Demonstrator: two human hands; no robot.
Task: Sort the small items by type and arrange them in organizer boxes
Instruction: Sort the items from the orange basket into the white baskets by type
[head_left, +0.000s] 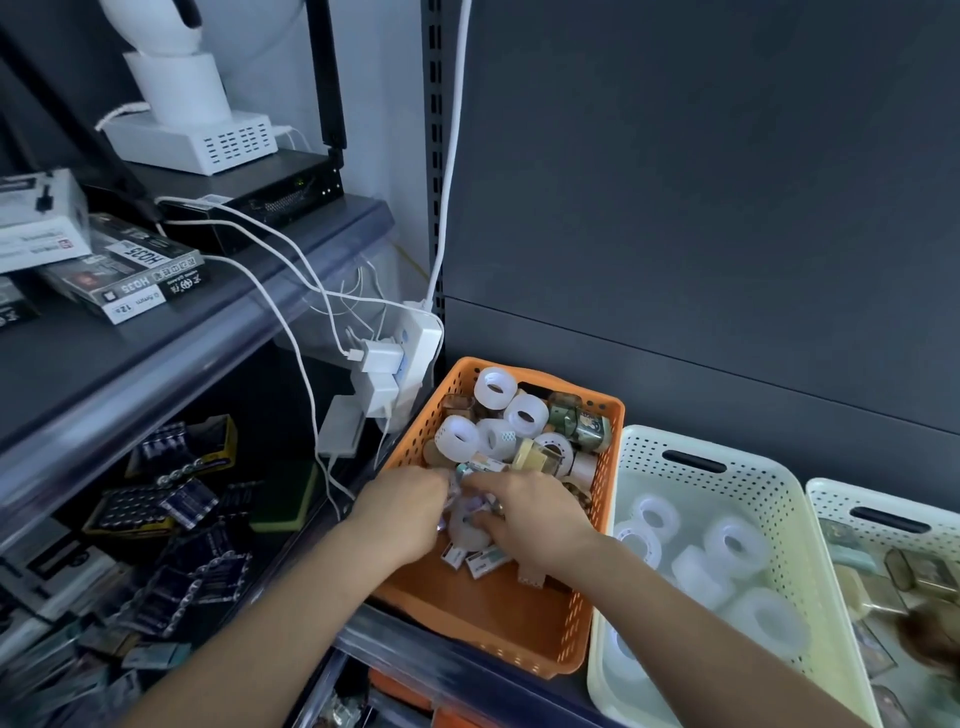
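Observation:
An orange perforated basket (498, 629) stands on a dark shelf, full of mixed small items: clear tape rolls (525, 414), patterned tape rolls (587, 423) and small labelled packets (480, 562). Both hands are inside it near the middle. My left hand (402, 512) has its fingers curled into the pile, touching small wrapped pieces; whether it grips one I cannot tell. My right hand (530, 522) closes around a clear tape roll (467, 530) beneath it. To the right, a pale green basket (649, 447) holds clear tape rolls (735, 543).
A second pale basket (852, 493) at the far right holds patterned tape and small tins. A white power strip (410, 358) with plugs and cables hangs left of the orange basket. The lower left shelf holds battery packs (171, 499); boxes and electronics sit above.

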